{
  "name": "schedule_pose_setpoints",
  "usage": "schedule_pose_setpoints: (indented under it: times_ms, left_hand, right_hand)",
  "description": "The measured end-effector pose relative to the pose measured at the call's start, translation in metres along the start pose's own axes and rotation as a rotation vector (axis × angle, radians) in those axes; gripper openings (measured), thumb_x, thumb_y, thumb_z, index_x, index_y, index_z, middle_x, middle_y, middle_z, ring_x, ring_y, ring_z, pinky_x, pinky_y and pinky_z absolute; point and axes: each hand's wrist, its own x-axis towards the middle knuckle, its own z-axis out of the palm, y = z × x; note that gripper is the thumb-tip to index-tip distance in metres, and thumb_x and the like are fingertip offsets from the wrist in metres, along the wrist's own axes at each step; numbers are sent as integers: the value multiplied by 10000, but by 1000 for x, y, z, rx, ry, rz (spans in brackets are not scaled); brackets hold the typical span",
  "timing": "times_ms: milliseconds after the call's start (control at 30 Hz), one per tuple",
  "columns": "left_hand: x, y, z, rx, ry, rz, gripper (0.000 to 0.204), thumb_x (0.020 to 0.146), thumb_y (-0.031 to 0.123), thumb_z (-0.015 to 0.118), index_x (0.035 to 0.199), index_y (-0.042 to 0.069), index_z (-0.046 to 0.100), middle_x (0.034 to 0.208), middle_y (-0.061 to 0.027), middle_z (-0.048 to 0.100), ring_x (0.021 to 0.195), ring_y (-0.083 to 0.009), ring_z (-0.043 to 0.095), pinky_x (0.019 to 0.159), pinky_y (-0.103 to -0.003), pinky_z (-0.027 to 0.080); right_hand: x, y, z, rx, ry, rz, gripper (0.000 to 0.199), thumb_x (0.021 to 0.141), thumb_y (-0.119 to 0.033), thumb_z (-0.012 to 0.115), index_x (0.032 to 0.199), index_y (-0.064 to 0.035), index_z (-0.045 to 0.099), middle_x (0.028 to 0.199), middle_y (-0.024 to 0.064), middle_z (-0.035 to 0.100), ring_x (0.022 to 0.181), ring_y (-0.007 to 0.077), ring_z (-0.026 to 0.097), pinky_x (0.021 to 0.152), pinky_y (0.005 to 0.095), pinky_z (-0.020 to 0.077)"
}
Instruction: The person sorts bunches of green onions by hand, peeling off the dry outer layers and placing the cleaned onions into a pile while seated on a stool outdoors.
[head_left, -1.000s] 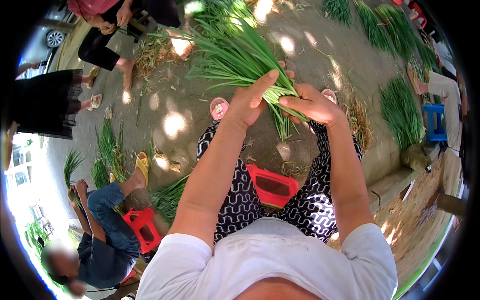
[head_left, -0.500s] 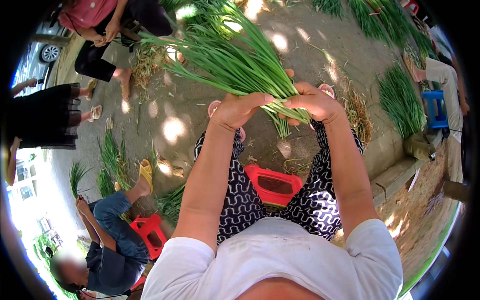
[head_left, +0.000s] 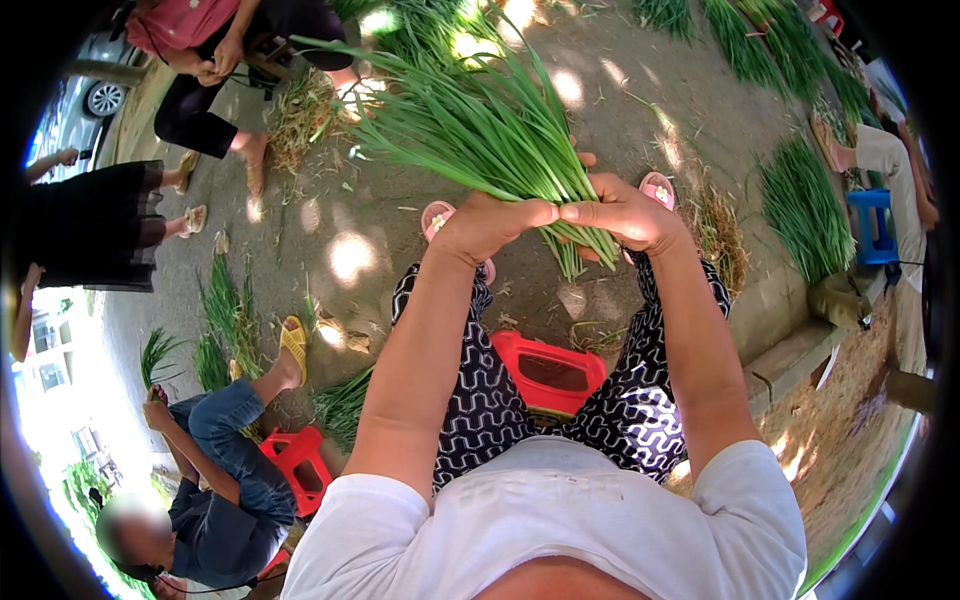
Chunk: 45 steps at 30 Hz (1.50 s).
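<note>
Both hands, left hand (head_left: 487, 226) and right hand (head_left: 622, 213), clamp a bundle of green onions (head_left: 480, 130) above the knees. Gathering seems underway; tying next would need one hand freed.

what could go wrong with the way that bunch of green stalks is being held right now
Both hands, the left hand and right hand, pinch the bunch of green stalks only near its lower end, so the long leaves fan out loosely; outer stalks could slip free and drop onto the dirt ground.

The short ends hang right over the pink sandals and patterned trousers, so loose bits or soil may fall there.

A tight squeeze could bruise or bend the thin stalks.
</note>
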Motion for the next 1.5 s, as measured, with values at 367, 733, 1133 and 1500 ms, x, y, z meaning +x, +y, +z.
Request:
schedule_pose_setpoints:
  times_ms: [367,733,1133,1500]
  left_hand:
    - [3,-7,4,-327,28,6,654,722,227,681,1269,22,386,1180,-166,511,1066,-261,525,873,-387,468]
    - [7,-6,-3,-398,345,79,299,807,146,630,1064,26,535,979,-114,603,910,-220,581,824,-377,487]
    - [10,-8,-11,-307,471,167,215,819,123,616,1005,27,564,956,-106,611,843,-200,588,758,-346,505]
    - [17,-15,-7,-279,587,170,240,805,128,639,1016,46,560,973,-75,617,865,-148,566,764,-293,464]
  right_hand:
    - [0,-13,0,-378,4,47,301,857,-292,552,846,8,551,684,51,550,529,130,533,458,257,415]
    - [-8,-15,-19,-395,136,-25,328,862,-312,554,864,13,593,705,22,575,623,81,537,570,235,455]
    - [0,-3,-22,-460,571,-258,238,838,-211,601,863,26,595,757,10,601,702,87,528,623,251,426]
    - [28,-2,17,-1514,703,-762,165,721,-143,595,873,-82,586,886,27,533,885,201,514,771,334,383]
